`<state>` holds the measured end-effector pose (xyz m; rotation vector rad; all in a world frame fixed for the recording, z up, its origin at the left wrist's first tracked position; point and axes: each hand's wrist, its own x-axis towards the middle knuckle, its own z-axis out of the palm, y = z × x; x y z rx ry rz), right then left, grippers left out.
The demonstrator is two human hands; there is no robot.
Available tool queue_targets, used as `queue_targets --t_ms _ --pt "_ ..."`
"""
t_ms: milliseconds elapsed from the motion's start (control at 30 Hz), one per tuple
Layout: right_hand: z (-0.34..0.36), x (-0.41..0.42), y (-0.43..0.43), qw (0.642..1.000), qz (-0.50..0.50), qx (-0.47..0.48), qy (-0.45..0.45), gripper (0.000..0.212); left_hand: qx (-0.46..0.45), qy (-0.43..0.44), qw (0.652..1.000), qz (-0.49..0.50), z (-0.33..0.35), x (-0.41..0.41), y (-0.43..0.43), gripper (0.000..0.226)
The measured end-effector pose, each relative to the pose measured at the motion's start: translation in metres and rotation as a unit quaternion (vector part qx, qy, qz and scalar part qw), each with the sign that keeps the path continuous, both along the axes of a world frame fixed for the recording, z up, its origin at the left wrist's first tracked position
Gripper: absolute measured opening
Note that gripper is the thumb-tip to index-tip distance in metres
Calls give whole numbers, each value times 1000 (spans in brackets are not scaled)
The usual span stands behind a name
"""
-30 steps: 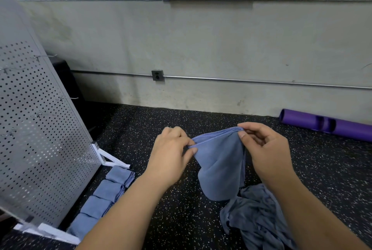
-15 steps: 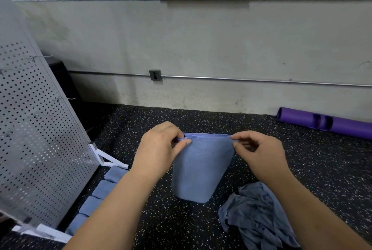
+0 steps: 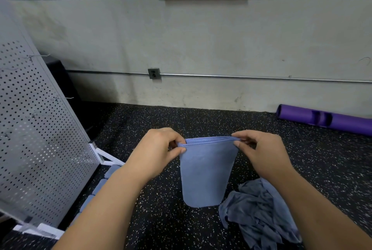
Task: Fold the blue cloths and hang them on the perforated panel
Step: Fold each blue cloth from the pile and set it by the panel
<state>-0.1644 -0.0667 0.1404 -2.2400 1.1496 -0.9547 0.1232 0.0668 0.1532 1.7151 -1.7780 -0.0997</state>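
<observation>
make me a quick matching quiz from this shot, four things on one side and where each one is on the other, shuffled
Things:
1. held cloth
2. cloth pile
3. purple roll
4. panel

Places:
a. lying on the floor by the wall, far right
b. standing at the left edge
c. hanging between left hand and right hand
d. crumpled on the floor, lower right

Pairs: 1-c, 2-d, 3-a, 4-b

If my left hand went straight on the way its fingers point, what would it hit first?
Likely the right hand: the left hand points across the folded blue cloth both pinch, though depth is unclear.
</observation>
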Motion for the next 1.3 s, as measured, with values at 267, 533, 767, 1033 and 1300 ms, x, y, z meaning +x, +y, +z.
queue_targets --t_ms 267,533,767,1033,1300 --pt "3 3 4 999 -11 -10 -51 19 -61 98 992 43 13 -10 4 25" --pt "1 8 5 1000 -14 16 -18 13 -1 77 992 99 5 -6 2 12" --pt "3 6 3 999 -19 50 -3 11 30 212 970 111 -1 -9 1 9" --pt "6 7 3 995 -21 91 -17 11 38 309 950 35 6 -16 3 9" --pt "9 3 0 995 -27 92 -40 14 73 369 926 -27 9 -13 4 8"
